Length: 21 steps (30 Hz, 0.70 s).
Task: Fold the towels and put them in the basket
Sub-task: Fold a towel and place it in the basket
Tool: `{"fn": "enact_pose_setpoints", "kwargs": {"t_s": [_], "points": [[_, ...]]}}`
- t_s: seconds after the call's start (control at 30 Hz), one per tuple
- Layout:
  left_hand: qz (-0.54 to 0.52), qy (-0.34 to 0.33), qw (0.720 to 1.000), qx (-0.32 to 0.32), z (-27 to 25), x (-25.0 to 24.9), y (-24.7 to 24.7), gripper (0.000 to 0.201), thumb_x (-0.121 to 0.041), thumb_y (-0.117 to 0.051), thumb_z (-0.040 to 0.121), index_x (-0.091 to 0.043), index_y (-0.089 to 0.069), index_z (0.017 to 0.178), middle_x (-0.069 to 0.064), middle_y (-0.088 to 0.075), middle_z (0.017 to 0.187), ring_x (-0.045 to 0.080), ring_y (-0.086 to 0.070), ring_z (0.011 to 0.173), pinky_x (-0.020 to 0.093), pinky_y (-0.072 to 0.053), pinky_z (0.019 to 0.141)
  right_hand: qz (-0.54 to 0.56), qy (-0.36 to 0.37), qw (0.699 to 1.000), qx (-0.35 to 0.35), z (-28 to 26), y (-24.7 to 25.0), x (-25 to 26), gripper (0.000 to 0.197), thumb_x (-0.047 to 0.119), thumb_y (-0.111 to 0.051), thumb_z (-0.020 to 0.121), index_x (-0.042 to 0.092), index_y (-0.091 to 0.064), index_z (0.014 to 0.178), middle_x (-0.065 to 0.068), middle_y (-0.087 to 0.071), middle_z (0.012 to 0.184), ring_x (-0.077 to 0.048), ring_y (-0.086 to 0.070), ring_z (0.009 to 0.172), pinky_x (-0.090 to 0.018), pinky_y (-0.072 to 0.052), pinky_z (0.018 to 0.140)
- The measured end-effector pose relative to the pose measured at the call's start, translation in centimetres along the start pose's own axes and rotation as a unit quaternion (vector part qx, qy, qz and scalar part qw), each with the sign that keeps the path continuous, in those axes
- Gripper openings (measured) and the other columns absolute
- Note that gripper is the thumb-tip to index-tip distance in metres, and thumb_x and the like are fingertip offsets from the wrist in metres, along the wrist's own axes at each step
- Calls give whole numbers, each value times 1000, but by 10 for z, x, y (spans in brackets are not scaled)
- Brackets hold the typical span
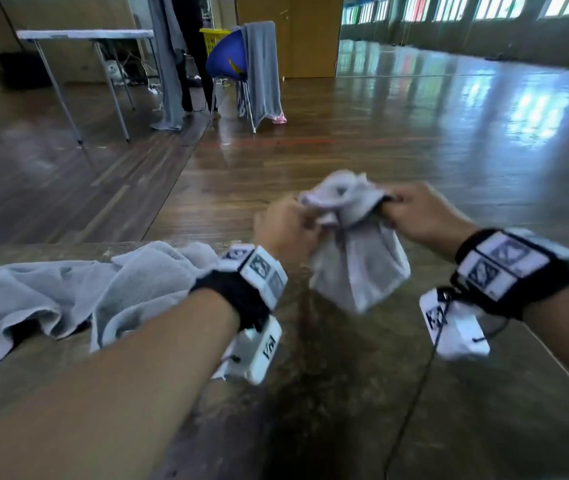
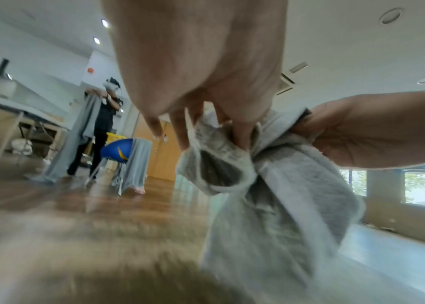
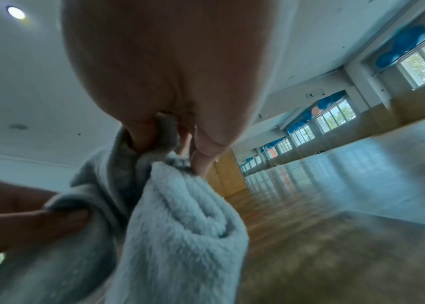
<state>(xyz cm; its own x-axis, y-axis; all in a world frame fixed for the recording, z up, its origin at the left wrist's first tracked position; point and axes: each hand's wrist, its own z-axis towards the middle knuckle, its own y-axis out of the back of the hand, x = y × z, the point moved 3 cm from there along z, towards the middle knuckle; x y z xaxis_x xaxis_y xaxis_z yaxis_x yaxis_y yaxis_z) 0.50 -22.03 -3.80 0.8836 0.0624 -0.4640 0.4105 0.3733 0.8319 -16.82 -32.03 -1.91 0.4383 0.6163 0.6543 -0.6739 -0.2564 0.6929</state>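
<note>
While both hands pinch the bunched top edge of a small grey towel (image 1: 357,261) held above the table (image 1: 345,393), left hand (image 1: 284,230) and right hand (image 1: 421,216) seem to be opening it for folding, so next they must find its corners and spread it flat.

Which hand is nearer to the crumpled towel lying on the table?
Left. The left hand is just right of the crumpled towel; the right hand is farther right. Both grip the small towel.
</note>
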Motion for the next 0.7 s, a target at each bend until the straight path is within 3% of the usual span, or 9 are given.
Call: {"fn": "enact_pose_setpoints", "kwargs": {"t_s": [0.07,0.1,0.17,0.23,0.37,0.47,0.53,0.63,0.7], "points": [[45,15,997,-54,28,18,29,38,-51,-61,90,-25,-74,115,9,-60,121,32,-59,107,45,-48,95,-7,10,999,-48,36,8,7,24,6,-56,95,8,-73,112,-12,-73,117,-18,-63,117,-38,-47,93],[77,17,994,-71,39,27,42,38,-50,-60,90,-22,-75,112,10,-61,115,32,-60,102,43,-49,89,-41,10,998,-56,51,11,7,25,9,-53,97,5,-69,116,-16,-70,123,-27,-60,123,-39,-45,96],[114,12,987,-113,51,48,65,32,-41,-58,94,-15,-77,96,12,-62,88,32,-60,82,38,-47,68,-105,3,992,-69,70,18,2,23,13,-48,98,4,-67,108,-19,-71,105,-36,-65,104,-42,-48,85],[125,28,982,-142,53,68,80,29,-28,-56,95,-11,-77,85,13,-63,71,33,-60,69,39,-43,58,-129,-22,988,-78,77,24,-7,20,12,-47,96,8,-66,97,-19,-68,93,-40,-64,90,-46,-51,79],[110,48,986,-113,46,90,72,20,-25,-63,91,-19,-81,91,9,-73,78,28,-65,72,36,-50,64,-147,-90,985,-9,69,13,-25,29,12,-46,96,30,-65,85,-16,-70,97,-40,-68,88,-53,-57,83],[-7,106,988,-113,40,99,52,17,-21,-64,91,-26,-80,87,7,-75,76,18,-69,61,31,-57,61,-136,-131,982,-7,62,1,-42,37,9,-47,94,31,-65,71,-11,-66,77,-40,-70,79,-50,-60,76],[-79,123,983,-115,39,101,40,22,-13,-62,91,-24,-79,81,9,-76,77,9,-69,58,29,-60,62,-134,-124,983,-27,62,-1,-52,36,5,-50,90,31,-72,77,-10,-68,76,-37,-70,82,-47,-59,79],[-199,125,960,-153,38,99,37,20,-10,-65,89,-19,-81,96,4,-76,88,21,-71,83,35,-61,81,-63,-63,994,-55,66,2,-57,42,-4,-55,87,27,-79,103,-2,-71,79,-25,-65,83,-34,-50,74],[-193,85,957,-200,37,95,43,20,-13,-67,89,-19,-79,103,-2,-76,93,10,-67,85,13,-53,77,-38,20,995,-86,66,6,-53,39,-1,-57,92,25,-76,112,-3,-69,85,-19,-60,81,-30,-42,72]]}}
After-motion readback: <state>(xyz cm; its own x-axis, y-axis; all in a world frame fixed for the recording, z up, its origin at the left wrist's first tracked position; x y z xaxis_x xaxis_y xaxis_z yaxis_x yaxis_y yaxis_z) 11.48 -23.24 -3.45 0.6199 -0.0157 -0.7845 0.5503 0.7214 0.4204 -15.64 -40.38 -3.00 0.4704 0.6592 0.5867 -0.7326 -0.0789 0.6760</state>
